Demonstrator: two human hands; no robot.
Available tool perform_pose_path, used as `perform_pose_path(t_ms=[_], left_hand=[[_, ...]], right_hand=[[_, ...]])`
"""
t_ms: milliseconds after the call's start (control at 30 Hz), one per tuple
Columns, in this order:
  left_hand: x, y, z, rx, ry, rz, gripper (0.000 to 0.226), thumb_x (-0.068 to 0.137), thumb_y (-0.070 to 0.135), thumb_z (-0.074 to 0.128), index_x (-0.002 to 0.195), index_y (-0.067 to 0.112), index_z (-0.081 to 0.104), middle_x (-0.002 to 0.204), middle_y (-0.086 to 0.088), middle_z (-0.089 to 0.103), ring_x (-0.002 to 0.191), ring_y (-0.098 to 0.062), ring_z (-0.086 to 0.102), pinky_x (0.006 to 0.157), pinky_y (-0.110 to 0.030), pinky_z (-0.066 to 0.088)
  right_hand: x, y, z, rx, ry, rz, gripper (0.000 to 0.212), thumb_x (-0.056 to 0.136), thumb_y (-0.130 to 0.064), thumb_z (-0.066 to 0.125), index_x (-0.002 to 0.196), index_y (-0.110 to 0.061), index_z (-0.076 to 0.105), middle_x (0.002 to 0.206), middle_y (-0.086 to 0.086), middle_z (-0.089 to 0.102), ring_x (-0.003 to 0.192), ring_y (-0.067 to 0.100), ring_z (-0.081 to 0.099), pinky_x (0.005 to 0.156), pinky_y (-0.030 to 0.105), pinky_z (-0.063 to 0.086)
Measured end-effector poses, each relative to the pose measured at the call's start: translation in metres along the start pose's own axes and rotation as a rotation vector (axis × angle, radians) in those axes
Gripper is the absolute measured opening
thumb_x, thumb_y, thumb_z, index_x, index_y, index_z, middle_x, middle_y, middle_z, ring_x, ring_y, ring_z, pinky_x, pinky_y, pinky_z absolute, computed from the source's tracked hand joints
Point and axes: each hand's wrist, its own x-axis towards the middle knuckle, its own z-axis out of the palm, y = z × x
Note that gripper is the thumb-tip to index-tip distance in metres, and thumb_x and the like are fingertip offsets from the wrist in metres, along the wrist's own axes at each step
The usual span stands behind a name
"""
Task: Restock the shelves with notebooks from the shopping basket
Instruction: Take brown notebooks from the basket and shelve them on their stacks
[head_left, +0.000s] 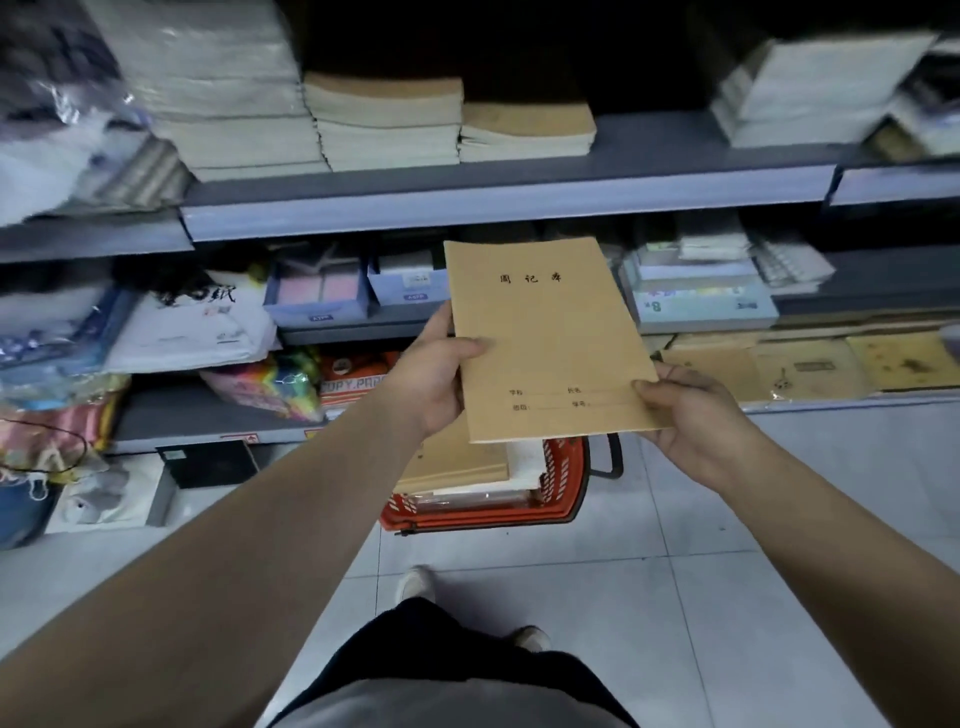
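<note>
A thin stack of brown kraft notebooks (545, 338) hangs in the air in front of the shelves, cover up. My left hand (434, 374) grips its left edge, thumb on top. My right hand (691, 415) pinches its lower right corner. Below it on the floor stands the red shopping basket (563, 480), with more brown notebooks (452, 460) and white paper inside. On the upper grey shelf (519, 202) lie piles of brown notebooks (527, 130), with bare shelf to their right.
White notebook stacks (810, 88) fill the upper shelf's right and left ends. The middle shelf holds boxes (317, 291) and packets; a lower shelf at right holds yellowish books (810, 364). Bags and a black box (208, 462) sit lower left. My feet stand on pale floor tiles.
</note>
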Motion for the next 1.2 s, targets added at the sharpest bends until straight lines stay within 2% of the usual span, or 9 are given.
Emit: perform_pose_path(t_ms=[67, 200, 333, 433, 600, 767, 933, 1067, 1200], left_hand=[[-0.007, 0.006, 0.005, 0.008, 0.003, 0.05, 0.058, 0.093, -0.006, 0.043, 0.133, 0.035, 0.05, 0.115, -0.001, 0.07, 0.1, -0.026, 0.07, 0.073, -0.047, 0.058], [-0.018, 0.025, 0.019, -0.014, -0.04, 0.128, 0.059, 0.094, -0.009, 0.042, 0.136, 0.033, 0.047, 0.117, -0.006, 0.069, 0.095, -0.028, 0.071, 0.067, -0.044, 0.058], [-0.028, 0.042, 0.035, -0.042, -0.064, 0.145, 0.053, 0.096, -0.007, 0.042, 0.118, 0.039, 0.056, 0.113, -0.006, 0.071, 0.093, -0.029, 0.072, 0.069, -0.047, 0.059], [-0.029, 0.05, 0.044, -0.033, -0.064, 0.145, 0.05, 0.097, -0.007, 0.042, 0.107, 0.039, 0.06, 0.107, -0.005, 0.073, 0.09, -0.026, 0.072, 0.063, -0.043, 0.059], [-0.015, 0.061, 0.053, -0.041, -0.016, 0.108, 0.052, 0.097, -0.003, 0.043, 0.135, 0.032, 0.05, 0.123, -0.008, 0.066, 0.106, -0.031, 0.066, 0.066, -0.043, 0.058], [0.011, 0.073, 0.054, -0.035, -0.049, 0.076, 0.054, 0.095, -0.003, 0.045, 0.134, 0.033, 0.052, 0.119, -0.005, 0.068, 0.105, -0.031, 0.067, 0.067, -0.045, 0.058], [0.048, 0.077, 0.045, -0.042, -0.062, -0.003, 0.057, 0.092, -0.007, 0.046, 0.133, 0.032, 0.052, 0.116, -0.005, 0.07, 0.103, -0.029, 0.068, 0.068, -0.038, 0.058], [0.083, 0.09, 0.043, -0.104, -0.063, -0.048, 0.054, 0.093, -0.009, 0.047, 0.132, 0.027, 0.055, 0.116, -0.006, 0.07, 0.108, -0.028, 0.065, 0.085, -0.046, 0.056], [0.108, 0.11, 0.039, -0.122, -0.092, -0.064, 0.049, 0.094, -0.007, 0.049, 0.13, 0.025, 0.056, 0.117, -0.006, 0.07, 0.11, -0.028, 0.064, 0.08, -0.039, 0.057]], right_hand=[[-0.009, -0.01, 0.002, -0.004, -0.006, -0.027, 0.027, 0.097, 0.004, 0.045, 0.115, -0.004, 0.063, 0.098, 0.007, 0.074, 0.087, 0.018, 0.071, 0.066, 0.028, 0.059], [-0.025, -0.034, 0.004, -0.054, -0.019, -0.106, 0.024, 0.097, 0.003, 0.045, 0.112, -0.005, 0.063, 0.101, 0.011, 0.073, 0.092, 0.024, 0.069, 0.082, 0.04, 0.057], [-0.036, -0.054, 0.005, -0.052, -0.017, -0.135, 0.027, 0.098, 0.002, 0.044, 0.119, -0.003, 0.061, 0.111, 0.016, 0.07, 0.103, 0.03, 0.066, 0.078, 0.037, 0.055], [-0.039, -0.063, 0.005, -0.036, -0.01, -0.14, 0.027, 0.098, 0.002, 0.045, 0.12, -0.005, 0.06, 0.111, 0.015, 0.069, 0.101, 0.027, 0.066, 0.074, 0.033, 0.055], [-0.032, -0.08, 0.007, 0.013, 0.034, -0.134, 0.023, 0.098, 0.001, 0.046, 0.113, -0.007, 0.06, 0.102, 0.01, 0.07, 0.086, 0.018, 0.068, 0.058, 0.025, 0.055], [-0.007, -0.096, 0.014, 0.046, 0.079, -0.126, 0.023, 0.098, 0.002, 0.046, 0.118, -0.005, 0.057, 0.109, 0.012, 0.067, 0.088, 0.02, 0.065, 0.061, 0.027, 0.053], [0.033, -0.111, 0.03, 0.073, 0.124, -0.12, 0.025, 0.097, 0.004, 0.046, 0.12, -0.001, 0.057, 0.113, 0.015, 0.066, 0.094, 0.024, 0.064, 0.069, 0.032, 0.052], [0.066, -0.128, 0.043, 0.116, 0.156, -0.113, 0.022, 0.097, 0.005, 0.046, 0.113, -0.004, 0.058, 0.112, 0.014, 0.067, 0.092, 0.024, 0.064, 0.07, 0.033, 0.051], [0.092, -0.139, 0.055, 0.126, 0.186, -0.12, 0.024, 0.097, 0.006, 0.046, 0.115, -0.002, 0.058, 0.11, 0.013, 0.065, 0.089, 0.023, 0.061, 0.067, 0.032, 0.05]])
